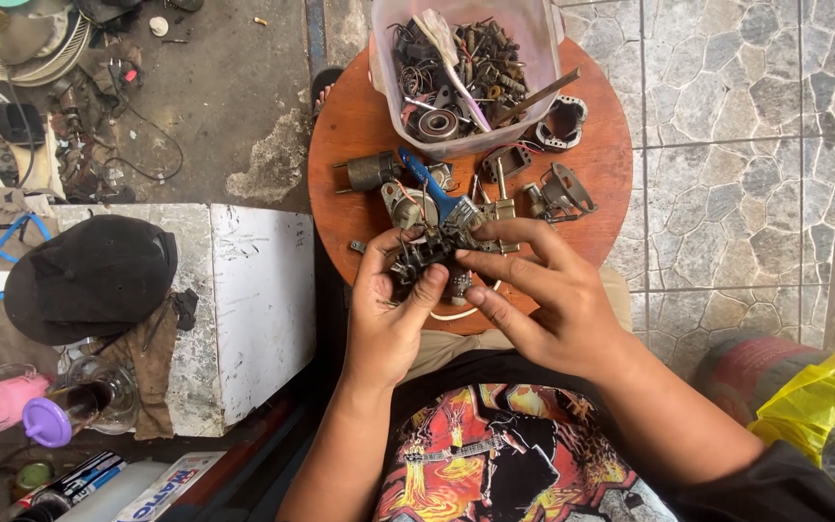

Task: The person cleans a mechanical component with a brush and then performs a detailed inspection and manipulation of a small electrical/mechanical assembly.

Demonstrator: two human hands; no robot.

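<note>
I'd keep my left hand [387, 309] cupped tight around the motor part [427, 259] while my right hand [543, 300] pinches its edge, working low over the table [359, 126].

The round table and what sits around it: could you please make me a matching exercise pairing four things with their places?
Things:
1. plastic tub
2. black cap
3. small dark part
4. yellow bag

Places:
A. on the white block, left of the table
B. between the left hand and right hand
C. at the far edge of the table, full of metal bits
D. at the right edge of the view

Pairs: 1-C, 2-A, 3-B, 4-D
</note>
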